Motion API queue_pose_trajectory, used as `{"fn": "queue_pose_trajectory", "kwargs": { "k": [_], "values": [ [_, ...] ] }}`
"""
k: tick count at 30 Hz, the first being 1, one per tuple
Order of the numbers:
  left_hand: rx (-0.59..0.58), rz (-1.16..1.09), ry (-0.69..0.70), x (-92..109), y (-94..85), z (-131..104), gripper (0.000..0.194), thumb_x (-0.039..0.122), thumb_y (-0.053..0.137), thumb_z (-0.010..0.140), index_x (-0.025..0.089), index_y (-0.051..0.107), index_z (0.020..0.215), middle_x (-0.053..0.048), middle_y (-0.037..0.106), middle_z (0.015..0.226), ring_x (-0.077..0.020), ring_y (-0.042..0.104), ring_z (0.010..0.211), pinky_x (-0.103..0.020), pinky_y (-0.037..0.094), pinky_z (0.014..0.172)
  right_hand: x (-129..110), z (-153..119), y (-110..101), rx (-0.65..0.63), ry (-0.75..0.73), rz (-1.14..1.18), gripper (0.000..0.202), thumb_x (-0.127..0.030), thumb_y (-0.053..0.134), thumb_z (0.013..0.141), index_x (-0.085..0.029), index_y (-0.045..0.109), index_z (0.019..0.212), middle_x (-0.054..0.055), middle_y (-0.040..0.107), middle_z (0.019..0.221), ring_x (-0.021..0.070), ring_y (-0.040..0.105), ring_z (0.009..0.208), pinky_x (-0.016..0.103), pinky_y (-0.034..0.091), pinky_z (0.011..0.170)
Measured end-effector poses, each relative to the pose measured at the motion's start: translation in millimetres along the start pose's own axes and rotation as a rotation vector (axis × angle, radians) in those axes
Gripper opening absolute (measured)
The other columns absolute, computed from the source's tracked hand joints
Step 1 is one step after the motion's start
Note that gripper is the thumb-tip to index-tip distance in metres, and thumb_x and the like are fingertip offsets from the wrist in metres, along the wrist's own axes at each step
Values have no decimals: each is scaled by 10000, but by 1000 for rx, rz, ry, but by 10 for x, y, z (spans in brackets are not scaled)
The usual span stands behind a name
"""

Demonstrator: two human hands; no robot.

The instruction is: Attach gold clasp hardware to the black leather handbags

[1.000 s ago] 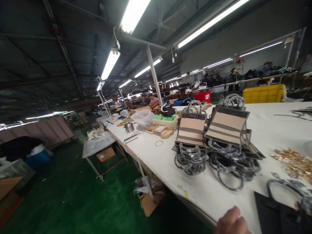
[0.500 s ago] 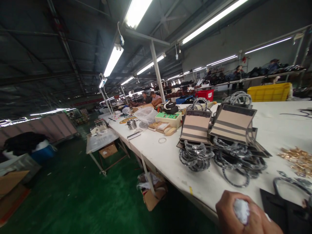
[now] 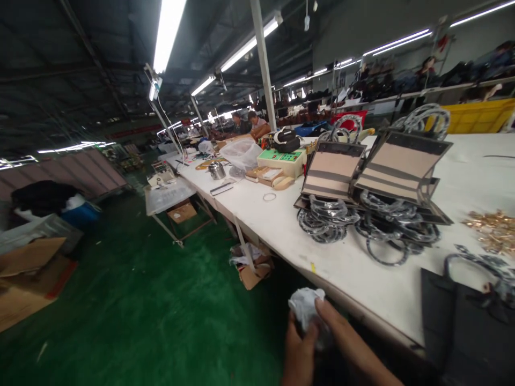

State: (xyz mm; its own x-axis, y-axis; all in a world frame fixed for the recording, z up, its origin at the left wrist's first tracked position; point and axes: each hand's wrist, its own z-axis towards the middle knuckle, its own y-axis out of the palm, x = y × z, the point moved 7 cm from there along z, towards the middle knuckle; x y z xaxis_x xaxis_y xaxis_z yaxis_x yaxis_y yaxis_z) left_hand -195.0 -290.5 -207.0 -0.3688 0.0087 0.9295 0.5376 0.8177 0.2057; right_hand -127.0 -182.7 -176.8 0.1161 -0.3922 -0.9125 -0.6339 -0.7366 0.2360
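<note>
A crumpled whitish wad (image 3: 306, 303), thin plastic or paper by its look, is between my two hands beside the table's front edge. My left hand (image 3: 300, 346) is closed on it from the left, thumb against its underside. From the right, my right hand (image 3: 336, 321) grips the same wad with its fingers. The lower part of the wad is dim and blurred. Dark flat bag pieces (image 3: 462, 321) with a plastic-wrapped ring handle lie on the table to the right of my hands.
Stacked bag panels (image 3: 406, 166) with wrapped ring handles stand on the white table (image 3: 277, 230). A pile of gold metal pieces (image 3: 493, 230) lies at right. Farther back are a green-topped machine (image 3: 284, 158) and a metal pot (image 3: 217, 170). Below the table sits a carton (image 3: 255, 276).
The wad, held in one fist over the table edge before, has moved left past the edge, where both hands hold it. The view has tilted down.
</note>
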Motion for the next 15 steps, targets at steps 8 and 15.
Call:
{"fn": "queue_pose_trajectory", "kwargs": {
  "k": [8, 15],
  "values": [
    [326, -276, -524, -803, -1337, 392, 698, 612, 732, 766, 185, 604, 1304, -140, 766, 1070, -286, 747, 805, -334, 576, 603, 509, 14, -246, -10, 189, -129, 1094, -808, 713, 718, -125, 475, 1538, 215, 528, 1529, 366, 528, 1399, 453, 466, 1112],
    [598, -22, -435, -222, -2665, 1134, 647, 632, 646, 839, 190, 565, 1304, -165, 703, 1247, -302, 740, 913, -342, 617, 659, 685, 9, -482, -13, 228, 56, 803, -722, 794, 721, -130, 712, 1256, 175, 767, 1136, 348, 722, 1118, 439, 547, 996]
  ]
}}
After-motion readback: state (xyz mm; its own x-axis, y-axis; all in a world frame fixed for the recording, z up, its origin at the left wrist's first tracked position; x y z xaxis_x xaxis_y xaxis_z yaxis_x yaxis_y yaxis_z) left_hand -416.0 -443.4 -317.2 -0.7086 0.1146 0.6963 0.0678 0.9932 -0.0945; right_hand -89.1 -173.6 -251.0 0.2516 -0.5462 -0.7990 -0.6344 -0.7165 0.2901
